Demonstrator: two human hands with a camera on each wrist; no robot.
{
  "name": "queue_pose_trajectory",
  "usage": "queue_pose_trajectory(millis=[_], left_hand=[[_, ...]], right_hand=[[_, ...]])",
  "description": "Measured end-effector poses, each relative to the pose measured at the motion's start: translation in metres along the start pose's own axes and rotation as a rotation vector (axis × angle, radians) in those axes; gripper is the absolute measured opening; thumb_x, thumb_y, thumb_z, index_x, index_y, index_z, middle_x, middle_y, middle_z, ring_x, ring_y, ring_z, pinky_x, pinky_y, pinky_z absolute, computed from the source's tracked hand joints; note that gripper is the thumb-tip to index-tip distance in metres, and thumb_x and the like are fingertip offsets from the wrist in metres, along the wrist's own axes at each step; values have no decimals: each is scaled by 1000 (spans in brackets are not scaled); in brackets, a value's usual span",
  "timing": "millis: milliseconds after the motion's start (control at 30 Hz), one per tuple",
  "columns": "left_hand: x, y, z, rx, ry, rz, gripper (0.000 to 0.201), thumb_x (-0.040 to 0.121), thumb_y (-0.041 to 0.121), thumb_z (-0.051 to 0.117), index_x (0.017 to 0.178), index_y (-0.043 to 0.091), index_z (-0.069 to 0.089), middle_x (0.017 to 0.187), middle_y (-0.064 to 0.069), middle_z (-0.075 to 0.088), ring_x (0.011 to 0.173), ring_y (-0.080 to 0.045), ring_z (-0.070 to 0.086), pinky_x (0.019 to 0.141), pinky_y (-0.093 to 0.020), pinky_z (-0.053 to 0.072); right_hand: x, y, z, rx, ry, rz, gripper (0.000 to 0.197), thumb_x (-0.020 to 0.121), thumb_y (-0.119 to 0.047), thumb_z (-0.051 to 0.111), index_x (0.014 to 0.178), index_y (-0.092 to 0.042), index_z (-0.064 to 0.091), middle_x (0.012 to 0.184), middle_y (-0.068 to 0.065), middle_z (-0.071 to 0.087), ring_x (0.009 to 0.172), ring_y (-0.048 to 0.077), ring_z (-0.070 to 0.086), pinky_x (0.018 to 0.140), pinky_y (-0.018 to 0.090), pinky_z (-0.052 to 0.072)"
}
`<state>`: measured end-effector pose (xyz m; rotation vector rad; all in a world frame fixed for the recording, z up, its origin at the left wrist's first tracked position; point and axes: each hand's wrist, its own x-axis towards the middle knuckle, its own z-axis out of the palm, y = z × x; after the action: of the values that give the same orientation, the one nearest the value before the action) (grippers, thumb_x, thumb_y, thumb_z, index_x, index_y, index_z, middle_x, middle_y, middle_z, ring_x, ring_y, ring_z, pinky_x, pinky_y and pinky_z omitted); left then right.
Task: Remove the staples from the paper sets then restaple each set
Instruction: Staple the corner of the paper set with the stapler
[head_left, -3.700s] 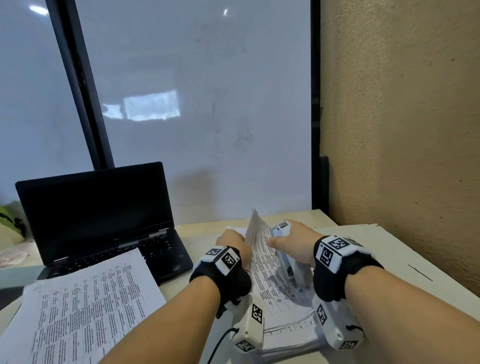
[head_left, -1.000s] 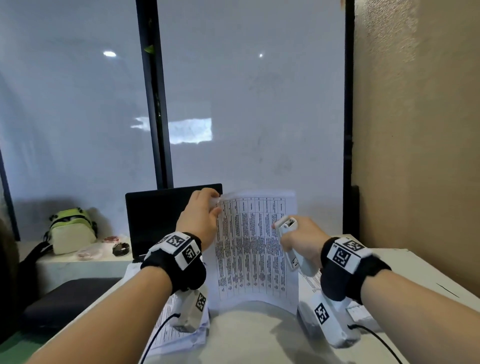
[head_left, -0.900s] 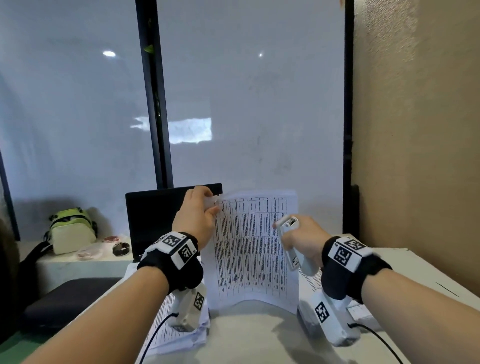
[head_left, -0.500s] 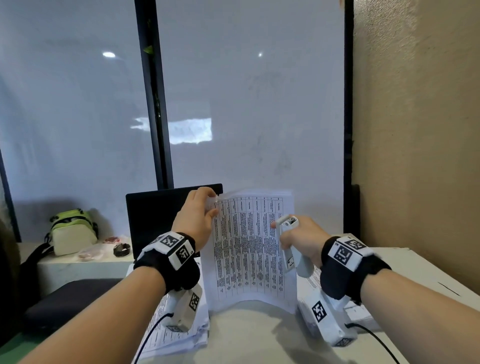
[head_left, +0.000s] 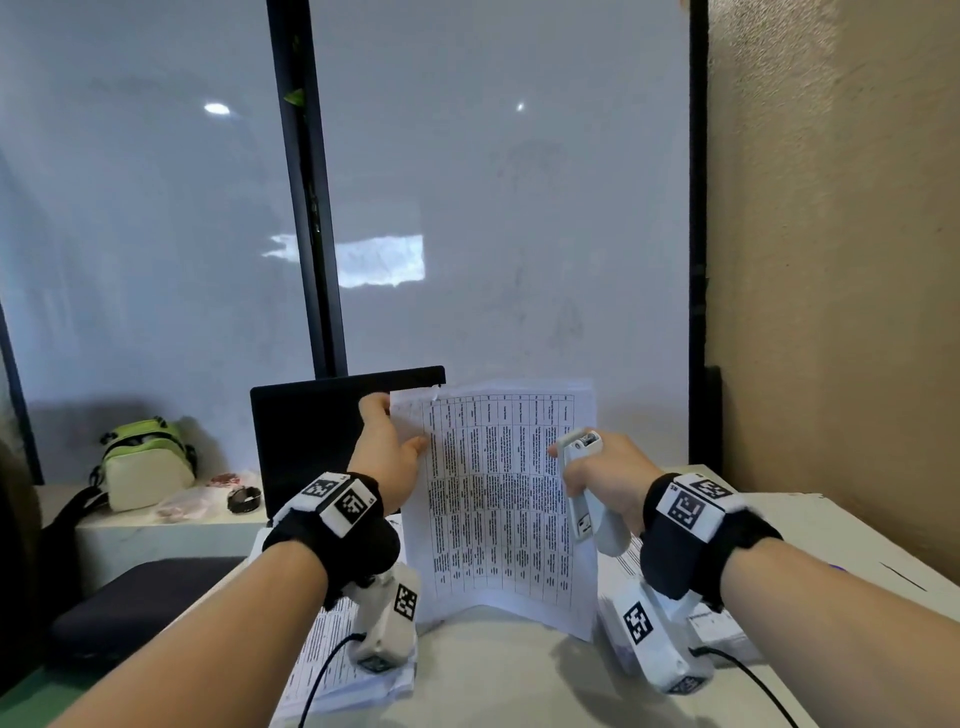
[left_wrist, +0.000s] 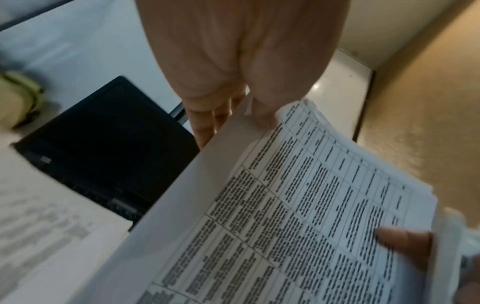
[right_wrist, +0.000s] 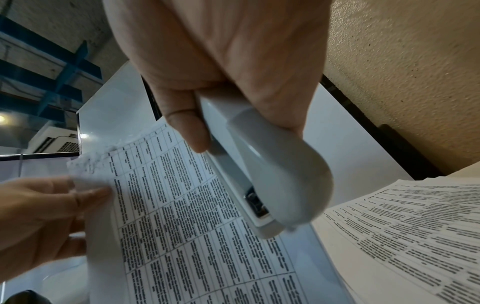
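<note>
Left grip (head_left: 387, 452) pinches paper set (head_left: 501, 499) upright; right grip (head_left: 602, 480) clasps stapler (head_left: 584, 499).

I see a white table (head_left: 519, 670) carrying a printed paper stack (head_left: 332, 660) at 7 o'clock, a second stack (head_left: 722, 629) at 4 o'clock, and — toward 11 o'clock — an open black laptop (head_left: 306, 436).
</note>
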<state>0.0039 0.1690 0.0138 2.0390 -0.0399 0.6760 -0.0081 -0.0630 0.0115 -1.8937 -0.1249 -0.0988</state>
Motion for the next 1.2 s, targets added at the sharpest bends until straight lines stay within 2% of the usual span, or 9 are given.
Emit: queue_pose_trajectory(millis=[100, 233, 333, 633, 733, 833, 933, 1033, 1200], left_hand=[[0, -6, 4, -88, -49, -92, 33, 98, 9, 51, 126, 10, 35, 110, -7, 58, 84, -11, 58, 71, -26, 49], [-5, -11, 15, -120, -75, -142, 43, 96, 9, 54, 131, 8, 28, 118, -12, 54, 100, -21, 56, 84, -32, 48], [-8, -13, 23, -91, -85, -175, 45, 96, 11, 55, 131, 7, 26, 116, -13, 51, 96, -21, 55, 76, -28, 47], [-8, -19, 22, -8, -60, -110, 16, 98, 13, 52, 113, 9, 48, 101, -3, 59, 96, -19, 58, 80, -28, 45], [-10, -17, 17, 7, -39, -91, 13, 96, -1, 46, 101, 9, 52, 94, -2, 60, 95, -19, 59, 70, -21, 43], [-12, -12, 12, 25, -27, -69, 20, 93, -6, 41, 99, 9, 52, 90, 1, 58, 87, -14, 57, 64, -18, 41], [-16, -3, 10, 35, -39, -23, 20, 91, -7, 42, 97, 10, 51, 90, 1, 58, 83, -11, 56, 61, -17, 39], [-24, 8, 11, -12, -46, 8, 17, 91, -8, 42, 99, 4, 50, 88, 0, 58, 80, -12, 57, 54, -13, 41], [-34, 21, 14, -52, -78, 56, 15, 93, -4, 45, 101, 7, 50, 90, -2, 59, 80, -13, 57, 57, -16, 40]], right_hand=[[1, 0, 2, 16, 5, -13, 36, 76, 15, 51, 93, -13, 65, 79, 7, 53, 68, 19, 48, 60, 24, 40], [0, 3, 5, -11, 10, -21, 34, 78, 13, 51, 96, -14, 62, 74, 5, 52, 63, 16, 47, 54, 22, 38], [-3, 6, 5, -54, -24, -13, 34, 80, 12, 51, 95, -17, 59, 73, 3, 50, 62, 14, 46, 50, 20, 35], [-4, -2, -4, -129, -54, 7, 35, 80, 13, 51, 79, -22, 56, 81, 6, 51, 66, 15, 48, 52, 20, 40], [2, -7, -1, -260, 150, -58, 32, 86, -6, 58, 77, -35, 46, 120, 11, 38, 103, 29, 47, 86, 32, 48], [9, -33, -4, -256, 459, -287, 19, 88, -19, 65, 85, -24, 47, 129, 11, 28, 119, 29, 32, 104, 31, 31], [8, -75, -9, 79, 428, -439, 33, 90, -27, 66, 115, -17, 47, 116, 3, 47, 97, 15, 48, 86, 28, 43], [4, -101, 0, 260, 344, -519, 34, 88, -32, 67, 113, -17, 51, 95, -3, 58, 77, 7, 55, 64, 23, 42], [5, -107, 31, 302, 210, -513, 55, 83, -45, 68, 127, -17, 50, 114, 9, 64, 93, 16, 64, 61, 19, 47]])
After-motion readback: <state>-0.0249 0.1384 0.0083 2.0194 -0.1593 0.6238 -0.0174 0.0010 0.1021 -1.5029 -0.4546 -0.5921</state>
